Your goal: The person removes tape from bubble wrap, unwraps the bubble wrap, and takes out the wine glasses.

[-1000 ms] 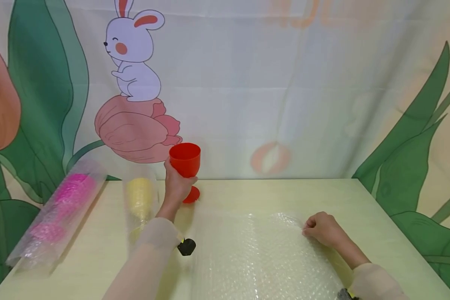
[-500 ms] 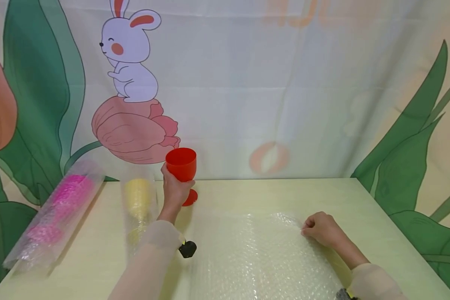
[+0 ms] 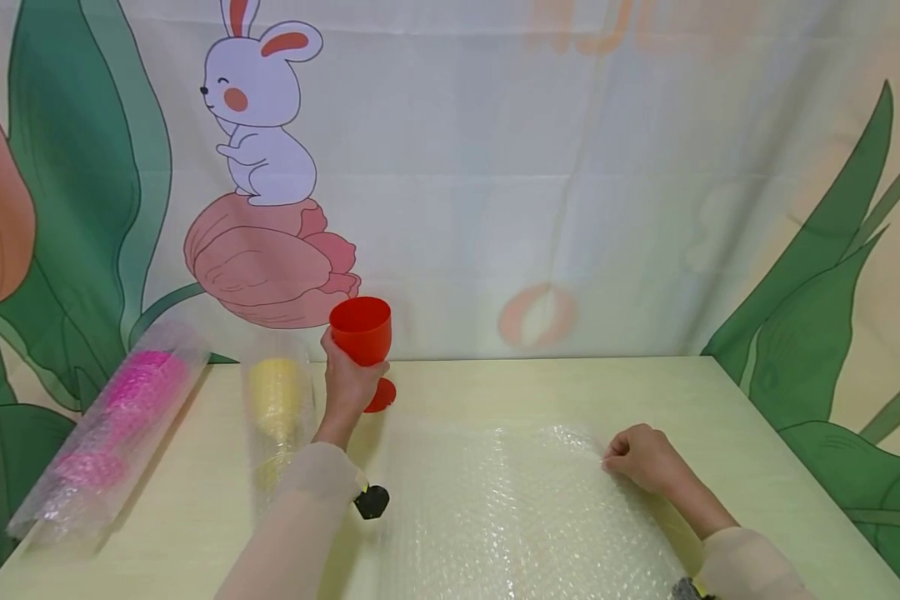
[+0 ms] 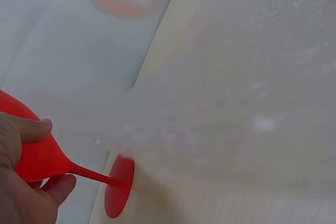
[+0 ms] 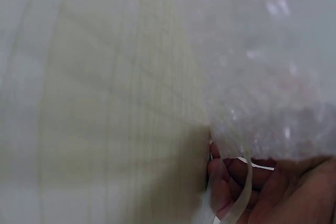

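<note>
Head view shows the left hand (image 3: 348, 385) grasping a red goblet (image 3: 363, 335) by its bowl, near the far left corner of a bubble-wrap sheet (image 3: 506, 508); the right hand (image 3: 645, 458) pinches that sheet's right edge.

Pale bench (image 3: 570, 392), faint straight grain, extending past bubble-wrap sheet (image 3: 510, 508) on far side, left and right. Sheet clear, spread out, right edge lifted a little off bench. Left of sheet: yellow bundle in bubble wrap (image 3: 277, 396), lying lengthwise. Farther left of sheet, well apart: pink bundle in bubble wrap (image 3: 123, 412), lying slantwise. By sheet's far left corner: red goblet (image 3: 362, 333), foot low, contact with bench unclear.
</note>
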{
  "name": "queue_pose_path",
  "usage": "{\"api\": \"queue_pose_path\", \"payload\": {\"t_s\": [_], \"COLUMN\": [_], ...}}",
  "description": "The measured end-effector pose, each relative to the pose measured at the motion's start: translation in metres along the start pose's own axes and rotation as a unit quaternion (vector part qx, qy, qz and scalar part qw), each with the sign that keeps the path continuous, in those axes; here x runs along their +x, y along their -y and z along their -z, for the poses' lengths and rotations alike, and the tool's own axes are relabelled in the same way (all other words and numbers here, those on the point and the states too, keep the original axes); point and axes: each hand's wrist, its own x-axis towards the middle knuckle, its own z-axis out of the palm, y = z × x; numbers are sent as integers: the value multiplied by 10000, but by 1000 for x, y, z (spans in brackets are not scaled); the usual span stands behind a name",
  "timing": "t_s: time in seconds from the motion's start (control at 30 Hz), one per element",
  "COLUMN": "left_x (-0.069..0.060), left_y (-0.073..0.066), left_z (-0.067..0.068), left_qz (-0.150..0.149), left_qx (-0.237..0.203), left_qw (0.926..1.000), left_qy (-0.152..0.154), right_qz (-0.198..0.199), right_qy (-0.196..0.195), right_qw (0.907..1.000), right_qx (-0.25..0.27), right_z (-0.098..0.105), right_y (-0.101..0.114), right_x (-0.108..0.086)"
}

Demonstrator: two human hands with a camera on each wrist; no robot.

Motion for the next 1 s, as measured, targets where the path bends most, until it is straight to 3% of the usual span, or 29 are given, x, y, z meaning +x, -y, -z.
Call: {"api": "queue_pose_path", "payload": {"t_s": [0.27, 0.43, 0.57, 0.67, 0.8, 1.0], "left_x": [-4, -10, -17, -25, -37, -57], "left_y": [-2, -5, -12, -18, -24, -29], "left_z": [5, 6, 6, 7, 9, 18], "left_qz": [202, 807, 1394, 1657, 1659, 1296], "left_qx": [128, 223, 221, 317, 559, 959], "left_qw": [9997, 9964, 9897, 9851, 9827, 9822], "left_qy": [-16, 92, 231, 343, 603, 965], "right_qz": [-69, -17, -99, -225, -383, -454], "right_qy": [40, 56, 80, 120, 150, 149], "right_qw": [10000, 10000, 9999, 9997, 9991, 9988], "right_qx": [39, 2, -56, -70, -45, 52], "right_z": [-3, -3, -2, -2, -1, -2], "right_y": [2, 3, 3, 3, 3, 4], "right_x": [2, 3, 3, 4, 6, 5]}}
